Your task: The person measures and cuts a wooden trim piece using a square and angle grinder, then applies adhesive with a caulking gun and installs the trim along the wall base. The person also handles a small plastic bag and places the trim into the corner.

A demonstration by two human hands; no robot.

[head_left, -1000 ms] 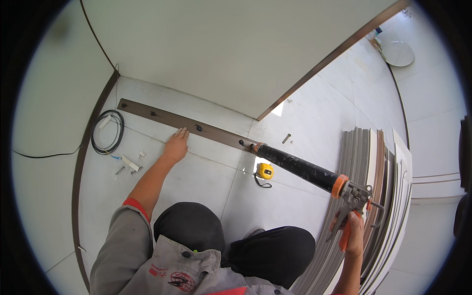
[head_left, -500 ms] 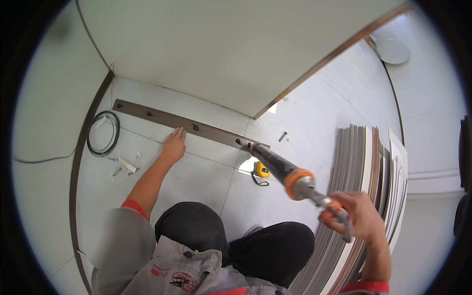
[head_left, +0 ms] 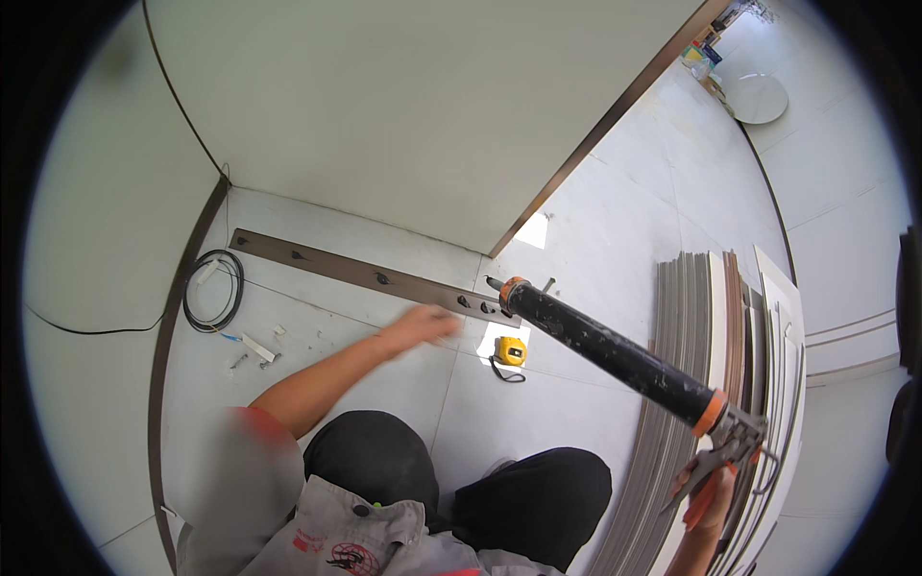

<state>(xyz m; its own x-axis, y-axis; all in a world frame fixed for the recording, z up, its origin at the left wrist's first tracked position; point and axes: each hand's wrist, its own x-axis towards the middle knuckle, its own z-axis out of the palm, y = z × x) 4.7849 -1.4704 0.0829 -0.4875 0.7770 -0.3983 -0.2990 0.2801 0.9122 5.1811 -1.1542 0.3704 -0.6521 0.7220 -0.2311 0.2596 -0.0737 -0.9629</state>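
Above the floor (head_left: 538, 413), hands (head_left: 425, 327) hover apart, left farther forward.

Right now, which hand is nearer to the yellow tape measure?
Left. The left hand is just left of the yellow tape measure; the right hand is farther off, to its right and nearer the body, gripping the caulking gun.

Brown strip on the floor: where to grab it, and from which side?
Grip the brown strip by its long edges, at a bare stretch between the black dabs, probably from the near side: it lies flat, dabs upward, and the pale panel stands beyond its far edge.
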